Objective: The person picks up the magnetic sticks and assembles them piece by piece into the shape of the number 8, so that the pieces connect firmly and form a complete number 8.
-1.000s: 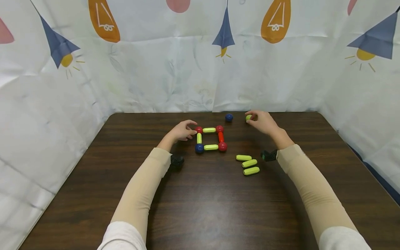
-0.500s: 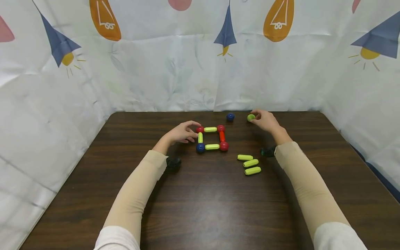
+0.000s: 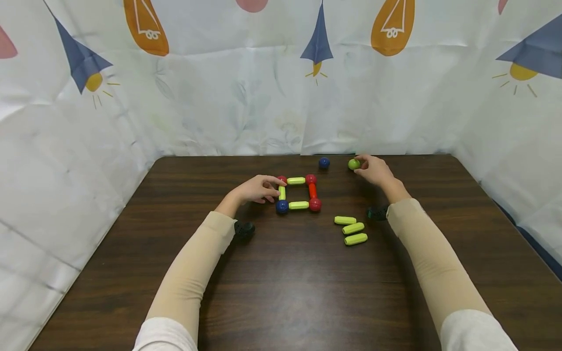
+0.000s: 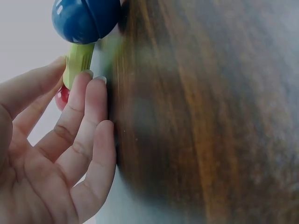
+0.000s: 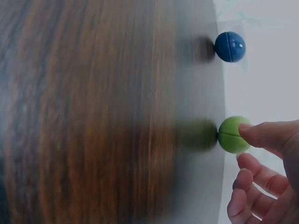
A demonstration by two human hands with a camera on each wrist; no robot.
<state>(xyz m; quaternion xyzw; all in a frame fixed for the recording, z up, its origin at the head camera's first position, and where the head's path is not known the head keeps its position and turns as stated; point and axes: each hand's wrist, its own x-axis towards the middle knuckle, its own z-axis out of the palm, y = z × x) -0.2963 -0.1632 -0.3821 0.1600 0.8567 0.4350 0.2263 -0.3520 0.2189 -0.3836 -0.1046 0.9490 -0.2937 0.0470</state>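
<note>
Hands at work over a dark wood-grain worktop (image 3: 281, 282), both reaching toward its far part from the lower corners of the head view in beige sleeves (image 3: 184, 282). Right of centre, near the far edge, the right hand (image 3: 374, 170) pinches a green ball (image 3: 353, 164) between thumb and forefinger; in the right wrist view the ball sits at the worktop (its blurred reflection meets it there), with the thumb tip on its surface and the other fingers loosely bent below. A loose blue ball (image 3: 324, 163) lies to the left of the green one, apart from it.

Around the centre of the head view lies a four-sided frame: red balls at the two far corners and the near right one, a blue corner ball (image 3: 282, 206) at the near left, a red rod (image 3: 312, 191) on the right side and yellow-green rods on the other three. The left hand (image 3: 259, 189) pinches the left-side rod (image 3: 282, 193) with thumb and forefinger by the far left red ball (image 3: 282, 180), its remaining fingers gently curved beside the rod. Three loose rods (image 3: 353, 228), also yellow-green, lie right of centre, nearer the viewer than the frame.
</note>
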